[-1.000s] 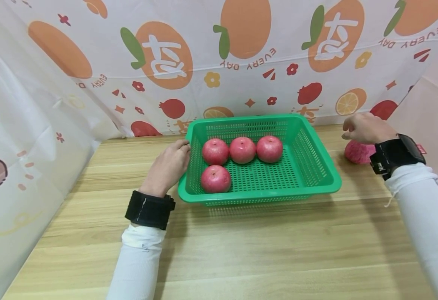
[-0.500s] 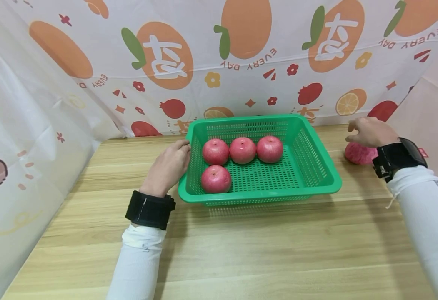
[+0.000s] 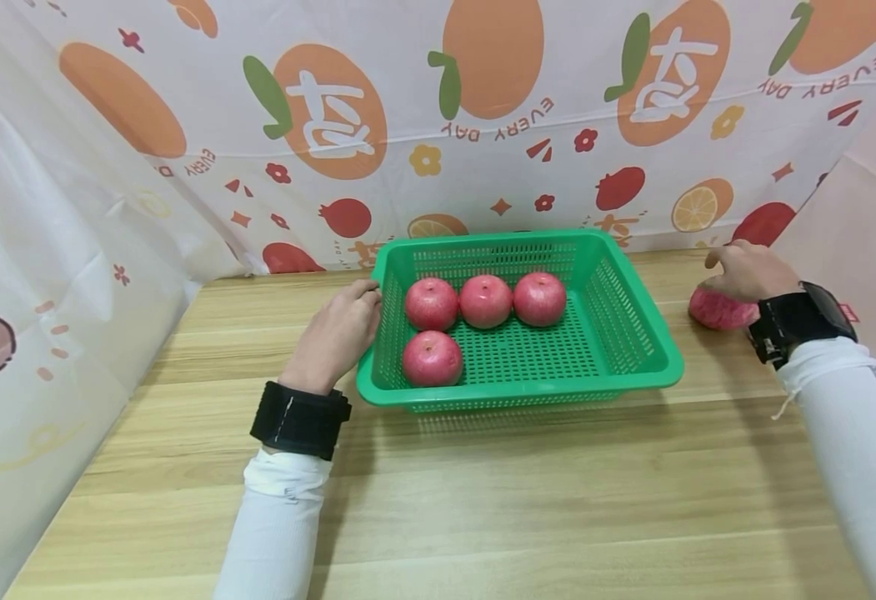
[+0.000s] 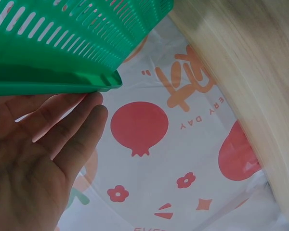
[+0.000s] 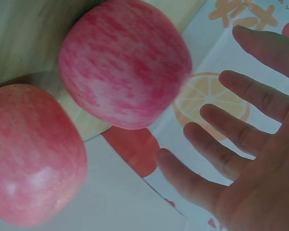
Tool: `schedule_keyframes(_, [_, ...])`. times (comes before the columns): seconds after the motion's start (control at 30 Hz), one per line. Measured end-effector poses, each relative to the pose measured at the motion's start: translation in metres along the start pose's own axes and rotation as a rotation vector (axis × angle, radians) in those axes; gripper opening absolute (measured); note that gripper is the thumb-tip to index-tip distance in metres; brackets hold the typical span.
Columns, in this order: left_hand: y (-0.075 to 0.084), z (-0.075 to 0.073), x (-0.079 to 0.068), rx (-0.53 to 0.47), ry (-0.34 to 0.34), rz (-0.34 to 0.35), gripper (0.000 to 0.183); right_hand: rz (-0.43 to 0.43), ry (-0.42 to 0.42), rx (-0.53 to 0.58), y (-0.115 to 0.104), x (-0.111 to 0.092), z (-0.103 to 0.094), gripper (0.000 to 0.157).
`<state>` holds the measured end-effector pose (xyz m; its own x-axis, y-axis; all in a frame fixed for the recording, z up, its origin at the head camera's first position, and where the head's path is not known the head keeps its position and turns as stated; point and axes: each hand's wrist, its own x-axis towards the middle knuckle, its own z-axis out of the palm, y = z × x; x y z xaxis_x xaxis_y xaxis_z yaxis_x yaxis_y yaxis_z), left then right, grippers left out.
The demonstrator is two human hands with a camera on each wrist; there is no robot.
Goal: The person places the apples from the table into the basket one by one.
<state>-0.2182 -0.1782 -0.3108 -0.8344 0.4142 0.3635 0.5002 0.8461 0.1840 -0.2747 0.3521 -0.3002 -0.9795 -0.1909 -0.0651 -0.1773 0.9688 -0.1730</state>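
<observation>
A green plastic basket (image 3: pixel 535 386) stands on the table against the back curtain. Several pink-red apples (image 3: pixel 485 301) sit in its left and middle part. My left hand (image 3: pixel 338 332) is at the basket's left side; in the left wrist view its fairly straight fingers (image 4: pixel 84 132) touch the basket rim, with the thumb not showing. To the right of the basket, my right hand (image 3: pixel 754 270) is over an apple (image 3: pixel 717 308) on the table. The right wrist view shows its fingers spread and apart from that striped apple (image 5: pixel 125 62), with a second apple (image 5: pixel 33 154) beside it.
A white fruit-print curtain (image 3: pixel 422 200) rises behind the basket, and side sheets (image 3: pixel 55 275) close off the left and right. The wooden table (image 3: pixel 528 500) extends in front of the basket.
My right hand has shifted a little to the right and down over the apple beside the basket. The left hand, the basket and its apples have stayed in place.
</observation>
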Motion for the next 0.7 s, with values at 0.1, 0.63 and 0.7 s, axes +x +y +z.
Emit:
schedule_keyframes(0.1, [0.000,0.000,0.000,0.007,0.006,0.011,0.026,0.011,-0.033,0.004,0.003,-0.002,0.002,0.042])
schedule_keyframes(0.63, [-0.001,0.001,-0.001,0.011,0.034,0.044,0.023,-0.010,-0.049,0.003,0.011,0.005,0.011,0.043])
schedule_keyframes(0.7, [-0.002,0.001,-0.001,0.014,0.031,0.043,0.023,-0.016,-0.044,-0.012,0.013,0.005,0.013,0.042])
